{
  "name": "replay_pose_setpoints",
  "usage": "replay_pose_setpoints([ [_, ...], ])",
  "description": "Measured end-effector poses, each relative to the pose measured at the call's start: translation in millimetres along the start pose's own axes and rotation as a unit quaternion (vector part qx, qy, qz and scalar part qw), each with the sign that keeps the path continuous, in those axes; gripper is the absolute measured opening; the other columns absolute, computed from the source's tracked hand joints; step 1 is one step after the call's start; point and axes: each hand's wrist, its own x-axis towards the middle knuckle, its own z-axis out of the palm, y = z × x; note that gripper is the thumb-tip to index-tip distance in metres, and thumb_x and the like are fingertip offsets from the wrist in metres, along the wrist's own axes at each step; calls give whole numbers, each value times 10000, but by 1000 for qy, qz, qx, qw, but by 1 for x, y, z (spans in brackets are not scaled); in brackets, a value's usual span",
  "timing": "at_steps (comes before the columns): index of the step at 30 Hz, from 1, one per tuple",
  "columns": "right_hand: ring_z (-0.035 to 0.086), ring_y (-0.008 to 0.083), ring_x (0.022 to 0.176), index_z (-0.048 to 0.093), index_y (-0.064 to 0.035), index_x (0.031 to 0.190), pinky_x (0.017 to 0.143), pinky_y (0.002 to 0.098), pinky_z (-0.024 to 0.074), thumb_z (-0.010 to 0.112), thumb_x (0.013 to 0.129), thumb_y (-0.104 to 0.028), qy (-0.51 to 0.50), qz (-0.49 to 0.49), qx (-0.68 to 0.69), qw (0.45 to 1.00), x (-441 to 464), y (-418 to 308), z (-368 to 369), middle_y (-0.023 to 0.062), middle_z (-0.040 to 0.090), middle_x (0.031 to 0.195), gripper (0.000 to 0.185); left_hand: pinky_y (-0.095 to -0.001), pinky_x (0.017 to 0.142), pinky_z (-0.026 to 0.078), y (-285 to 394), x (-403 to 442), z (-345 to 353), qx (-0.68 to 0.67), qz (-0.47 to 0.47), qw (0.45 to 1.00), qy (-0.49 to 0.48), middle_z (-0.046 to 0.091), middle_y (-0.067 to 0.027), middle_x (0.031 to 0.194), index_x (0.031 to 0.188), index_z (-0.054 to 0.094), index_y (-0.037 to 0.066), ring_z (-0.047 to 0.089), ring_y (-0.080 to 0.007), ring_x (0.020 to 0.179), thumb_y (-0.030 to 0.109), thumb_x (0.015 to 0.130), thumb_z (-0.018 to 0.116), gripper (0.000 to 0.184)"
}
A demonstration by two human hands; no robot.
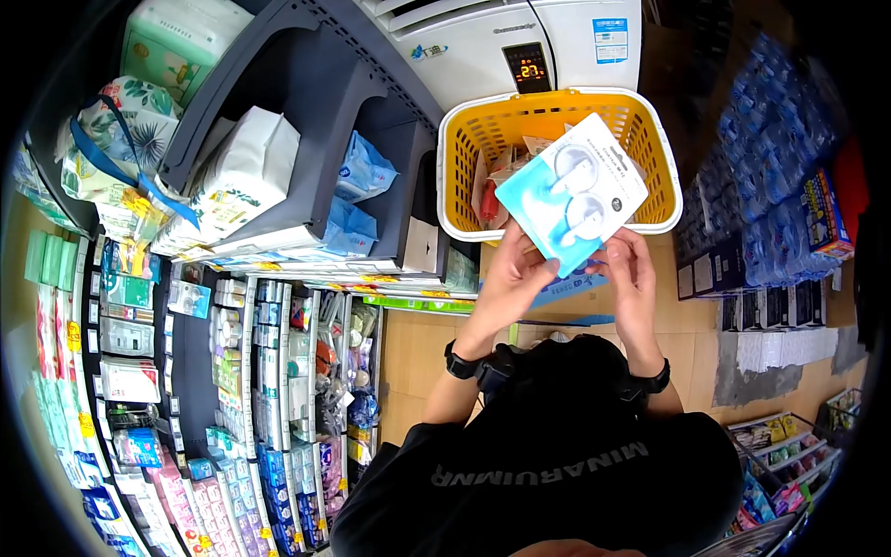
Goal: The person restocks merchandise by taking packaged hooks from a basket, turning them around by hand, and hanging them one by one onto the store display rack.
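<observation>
A blister pack [575, 193] with a white and light-blue card shows two white rounded pieces, which look like hooks, under clear plastic. My left hand [516, 278] grips its lower left edge, thumb on the front. At its lower right edge, my right hand [631, 271] also has hold of it with closed fingers. The pack is tilted over a yellow basket [652, 139] with a white rim and covers part of it. Inside the basket lie several packaged items, among them something red [489, 200]; the rest are partly hidden.
Behind the basket stands a white appliance [585, 56] with a lit display. Dark shelving [306, 102] with packaged goods is at the left, and stocked racks [269, 371] run below it. Wrapped bottle packs [770, 139] and boxes are stacked at the right.
</observation>
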Motion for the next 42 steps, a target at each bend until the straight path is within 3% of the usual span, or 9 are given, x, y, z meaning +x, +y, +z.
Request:
replay_pose_setpoints([
  [2,657,142,993,478,20,1338,833,298,541,541,1072,-144,24,-10,38,999,0,6,0,119,682,1192,318,-352,1018,492,-9,-9,-3,31,-26,999,-23,582,-124,1334,1529,295,15,588,-204,1227,-47,941,655,693],
  [4,651,127,983,488,13,1325,836,286,534,549,1068,-132,30,-29,43,998,0,4,2,106,689,1161,302,-342,991,509,-12,-18,-1,24,-33,999,-6,632,-113,1273,1497,349,8,628,-190,1169,-15,930,693,664],
  [6,645,111,972,498,6,1313,839,274,526,558,1064,-120,32,-46,49,997,0,-1,5,92,696,1131,286,-330,954,527,-9,-25,0,190,-42,981,-25,688,-104,1177,1466,402,3,668,-170,1088,29,919,737,642],
  [7,639,101,963,506,-2,1304,840,261,515,561,1061,-111,32,-56,37,997,-1,-4,4,83,701,1102,272,-318,923,538,-1,-27,4,192,-25,981,-7,718,-87,1106,1412,475,-1,685,-158,1025,68,917,760,575],
  [13,588,46,873,569,-12,1229,816,204,454,581,1046,-81,27,-69,-41,996,-5,-12,-5,20,689,958,196,-294,915,519,11,-31,-23,129,44,989,55,679,-61,1129,1408,514,6,649,-128,1010,93,986,691,466],
  [15,585,45,876,568,-8,1233,815,200,449,582,1045,-79,22,-66,-60,996,-7,-12,-5,18,689,960,202,-257,857,506,17,-31,-27,146,48,987,50,658,-33,1085,1407,539,14,608,-89,949,88,1030,624,393],
  [21,610,62,949,568,19,1269,855,213,458,587,1041,-81,0,-78,-134,988,-13,-20,-7,44,709,1038,249,-213,759,476,19,-40,-26,158,7,982,103,641,1,1018,1348,625,23,559,-51,874,96,1028,632,329],
  [30,614,80,1005,538,42,1391,886,226,476,590,1025,-41,16,-89,-151,984,-16,-32,8,74,700,1117,379,-210,695,472,8,-40,-31,158,23,977,142,684,8,963,1154,664,12,583,-45,802,115,1026,642,165],
  [42,632,129,978,501,53,1420,849,260,511,667,973,-37,-4,-90,-179,980,-16,-32,10,129,676,1193,485,-218,657,473,4,-35,-32,133,18,981,141,674,-2,943,1132,664,8,582,-54,776,108,1021,651,149],
])
